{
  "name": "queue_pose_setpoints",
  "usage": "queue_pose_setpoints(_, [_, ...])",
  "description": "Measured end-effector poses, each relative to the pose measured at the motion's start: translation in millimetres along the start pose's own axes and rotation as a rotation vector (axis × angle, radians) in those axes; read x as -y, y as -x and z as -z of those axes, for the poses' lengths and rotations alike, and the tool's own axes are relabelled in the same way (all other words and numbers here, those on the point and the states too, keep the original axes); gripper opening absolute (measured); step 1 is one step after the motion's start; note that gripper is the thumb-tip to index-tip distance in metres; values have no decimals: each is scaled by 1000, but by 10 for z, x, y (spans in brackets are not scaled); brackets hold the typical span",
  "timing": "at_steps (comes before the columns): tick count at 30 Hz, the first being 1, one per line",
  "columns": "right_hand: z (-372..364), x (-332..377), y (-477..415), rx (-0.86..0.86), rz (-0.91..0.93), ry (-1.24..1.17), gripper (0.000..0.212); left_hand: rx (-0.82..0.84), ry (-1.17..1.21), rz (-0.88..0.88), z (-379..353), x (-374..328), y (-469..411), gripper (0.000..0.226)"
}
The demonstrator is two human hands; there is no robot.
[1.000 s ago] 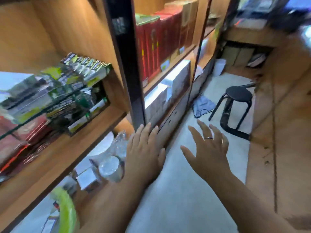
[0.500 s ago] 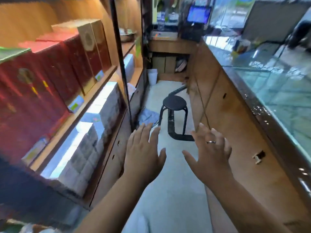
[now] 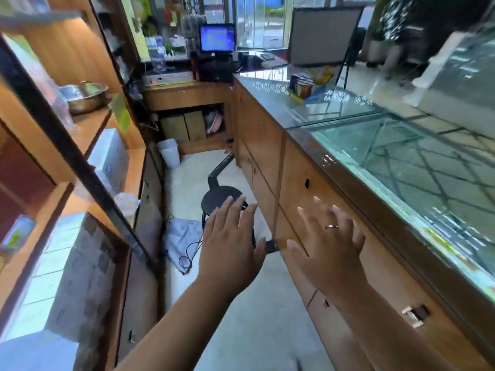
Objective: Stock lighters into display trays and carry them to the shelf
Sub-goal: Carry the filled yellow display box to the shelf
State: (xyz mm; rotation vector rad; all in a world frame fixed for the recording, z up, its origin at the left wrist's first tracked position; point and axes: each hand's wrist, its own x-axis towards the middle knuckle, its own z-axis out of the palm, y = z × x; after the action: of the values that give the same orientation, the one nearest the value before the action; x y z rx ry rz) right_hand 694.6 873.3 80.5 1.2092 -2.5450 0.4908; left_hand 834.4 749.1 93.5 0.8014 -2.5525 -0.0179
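My left hand and my right hand are stretched out in front of me, palms down, fingers spread, both empty. They hover over the aisle floor between the wooden wall shelf on the left and the glass-topped counter on the right. A small display box of colourful upright items, possibly lighters, stands far off on the counter top. No tray is in either hand.
A black round stool stands in the aisle just beyond my left hand. A grey cloth with a cable lies on the floor. A white bin, a metal bowl and a monitor are farther ahead.
The view has swung right, from the wall shelf with stocked boxes to the aisle and the glass counter. Both hands stayed open and empty in front of me.
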Motion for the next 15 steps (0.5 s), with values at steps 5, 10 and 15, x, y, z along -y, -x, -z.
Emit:
queue_pose_setpoints(5, [-374,-309,-953,-1,-48,16,60,-24,22,-43,-518,73,-1015,64])
queue_pose_setpoints(10, [-633,-655,-1997,12,-63,10,64,-23,-17,-60,-969,70,-2078,62])
queue_pose_setpoints(15, [-804,-1050,-2901,32,-82,5,67,11,3,-61,-1329,-11,-3056,65])
